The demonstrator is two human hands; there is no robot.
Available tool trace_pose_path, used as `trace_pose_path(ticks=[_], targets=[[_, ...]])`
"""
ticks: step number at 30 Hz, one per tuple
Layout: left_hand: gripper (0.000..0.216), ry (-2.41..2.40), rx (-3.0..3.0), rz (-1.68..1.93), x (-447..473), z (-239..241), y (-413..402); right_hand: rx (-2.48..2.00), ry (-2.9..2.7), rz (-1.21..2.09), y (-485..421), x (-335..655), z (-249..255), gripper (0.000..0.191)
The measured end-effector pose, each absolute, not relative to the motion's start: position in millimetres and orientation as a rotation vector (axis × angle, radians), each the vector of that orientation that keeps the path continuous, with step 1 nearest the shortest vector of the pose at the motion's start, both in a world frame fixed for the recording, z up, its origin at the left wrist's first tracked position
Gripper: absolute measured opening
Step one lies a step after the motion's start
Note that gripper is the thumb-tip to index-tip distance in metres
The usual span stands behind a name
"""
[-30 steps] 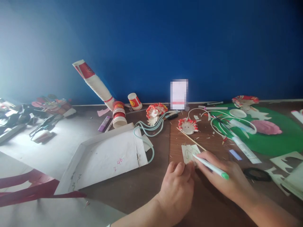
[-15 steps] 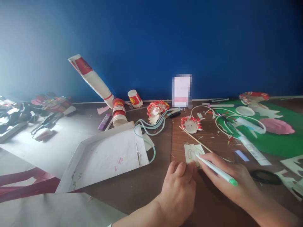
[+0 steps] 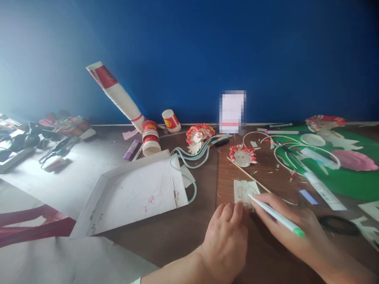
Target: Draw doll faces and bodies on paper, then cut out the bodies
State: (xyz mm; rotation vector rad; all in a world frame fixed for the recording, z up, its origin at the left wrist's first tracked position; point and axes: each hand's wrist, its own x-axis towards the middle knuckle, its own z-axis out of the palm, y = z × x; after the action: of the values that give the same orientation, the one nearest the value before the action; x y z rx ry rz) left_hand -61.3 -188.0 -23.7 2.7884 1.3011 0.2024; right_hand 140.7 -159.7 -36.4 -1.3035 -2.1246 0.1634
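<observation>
My right hand [image 3: 299, 221] grips a white marker pen [image 3: 275, 213] with a green end, its tip on a small pale piece of paper [image 3: 240, 189]. Faint curved lines are drawn on that paper. Closed beside it, my left hand [image 3: 226, 234] rests with curled fingers on the paper's near edge, and the fingertips are partly hidden. Just beyond the paper lies a thin wooden stick [image 3: 245, 173]. Behind the stick sits a small paper face [image 3: 242, 157] with a red and white fringe.
A white box lid [image 3: 127, 197] lies left, beside pale blue tubing [image 3: 194, 157]. Stacked paper cups [image 3: 126, 102] lean at the back wall near a purple glue stick [image 3: 131, 150]. On the right are a green sheet [image 3: 355, 187], a pink piece [image 3: 352, 160] and black tape [image 3: 339, 225].
The view has shifted slightly, so things appear a little further right. The pen tip stays on the paper, and both hands keep nearly the same pose.
</observation>
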Motion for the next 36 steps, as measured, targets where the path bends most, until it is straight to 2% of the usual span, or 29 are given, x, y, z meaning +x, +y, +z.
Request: trace_pose_path(ticks=[16,25,36], targets=[[0.036,1.309,2.795,0.179,-58.8,-23.9,-188.9,-1.297,-2.111,0.232,-160.0,138.8,-31.3,0.008],[0.028,1.262,2.755,0.21,-57.3,-24.6,-186.8,-1.299,-2.114,0.16,-160.4,137.7,-31.5,0.008],[0.029,1.277,2.752,0.255,-57.5,-24.6,-187.2,-1.288,-2.125,0.133,-161.3,137.7,-29.3,0.01]])
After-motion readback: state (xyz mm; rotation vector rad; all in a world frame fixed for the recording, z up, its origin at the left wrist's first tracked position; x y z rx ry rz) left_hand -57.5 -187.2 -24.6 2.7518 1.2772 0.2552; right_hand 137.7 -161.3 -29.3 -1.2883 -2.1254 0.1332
